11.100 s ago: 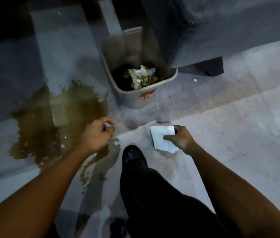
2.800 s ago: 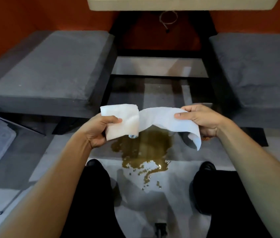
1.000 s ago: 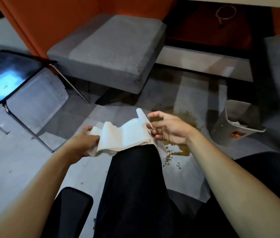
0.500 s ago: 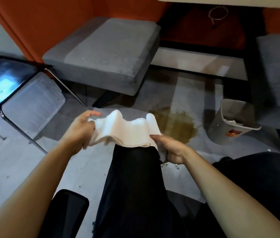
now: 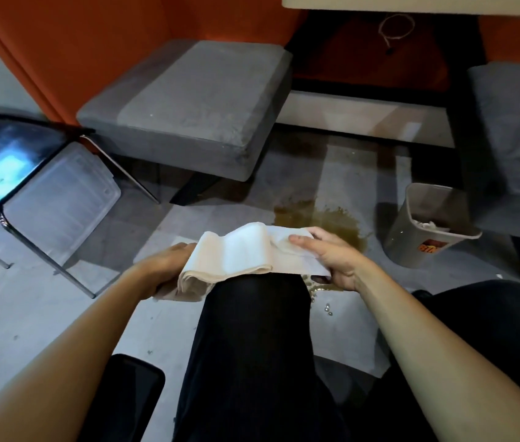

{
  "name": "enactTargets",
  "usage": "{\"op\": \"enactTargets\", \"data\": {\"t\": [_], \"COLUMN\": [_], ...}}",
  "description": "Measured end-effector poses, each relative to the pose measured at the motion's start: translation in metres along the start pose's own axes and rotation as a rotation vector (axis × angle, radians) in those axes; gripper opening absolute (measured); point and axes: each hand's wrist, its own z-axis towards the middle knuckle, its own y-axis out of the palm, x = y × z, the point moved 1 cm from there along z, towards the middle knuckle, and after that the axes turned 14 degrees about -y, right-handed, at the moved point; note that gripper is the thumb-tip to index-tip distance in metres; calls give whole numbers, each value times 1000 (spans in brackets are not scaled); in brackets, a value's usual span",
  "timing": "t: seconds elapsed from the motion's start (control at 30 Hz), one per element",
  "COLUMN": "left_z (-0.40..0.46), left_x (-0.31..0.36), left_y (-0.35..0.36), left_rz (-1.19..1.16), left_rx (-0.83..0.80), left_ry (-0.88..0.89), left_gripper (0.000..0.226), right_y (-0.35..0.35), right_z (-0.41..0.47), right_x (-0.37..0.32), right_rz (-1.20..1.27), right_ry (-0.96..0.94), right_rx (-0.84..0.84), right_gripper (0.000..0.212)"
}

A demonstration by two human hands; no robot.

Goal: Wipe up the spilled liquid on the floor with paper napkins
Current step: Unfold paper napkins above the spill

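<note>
A wad of white paper napkins [image 5: 242, 253] lies draped over my raised knee [image 5: 252, 307], held at both ends. My left hand [image 5: 162, 266] grips its left end from underneath. My right hand [image 5: 332, 260] pinches the right end, thumb on top. The brown spill [image 5: 332, 221] spreads on the grey floor just beyond my right hand, partly hidden by hand and napkins. Small droplets [image 5: 325, 309] dot the floor beside my knee.
A grey waste bin [image 5: 424, 231] with crumpled paper inside stands right of the spill. A grey cushioned seat [image 5: 194, 103] sits behind, another at the far right [image 5: 514, 129]. A metal-legged chair [image 5: 6, 161] and a clear plastic lid [image 5: 60, 199] are at left.
The napkins have come down from a lifted, wavy spread to lie flatter on my knee. My right hand moved from under the right end to on top of it.
</note>
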Motion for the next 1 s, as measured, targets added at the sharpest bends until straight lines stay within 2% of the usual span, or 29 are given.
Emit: {"op": "enactTargets", "data": {"t": [0.07,0.13,0.2,0.3,0.4,0.47,0.53,0.6,0.67,0.73,0.8,0.83,0.9,1.0], "left_z": [-4,-7,-19,-46,-56,-52,-44,-34,-32,-42,-65,-76,-96,-105], "left_x": [4,5,5,5,6,11,18,23,30,36,48,57,81,115], "left_y": [0,-3,-7,-15,-15,-4,10,21,30,42,59,71,99,135], "left_rz": [-30,-170,-458,-891,-960,-705,-431,-245,-56,159,317,347,409,554], "left_rx": [-14,23,19,-151,-207,-119,-36,44,160,377,690,769,738,613], "left_ry": [-13,-3,-33,-52,8,14,-10,-44,-53,-19,97,167,248,213], "left_gripper": [33,28,30,28,34,39,50,61,65,62,51,48,62,100], "right_y": [-12,-24,-34,-42,-53,-59,-61,-61,-64,-66,-68,-69,-69,-67], "right_z": [-1,-4,-10,-25,-40,-44,-42,-39,-38,-40,-42,-42,-43,-46], "right_x": [-11,-20,-26,-40,-63,-76,-77,-68,-58,-52,-51,-52,-54,-62], "right_rz": [69,90,48,48,190,198,54,-51,-53,-7,34,46,61,62], "right_ry": [-50,-103,-158,-228,-320,-358,-367,-355,-335,-321,-315,-316,-333,-359], "right_rx": [45,52,13,-35,-82,-94,-62,-24,19,43,64,72,75,92], "right_gripper": [22,20,31,53,59,59,56,51,48,47,47,47,48,48]}}
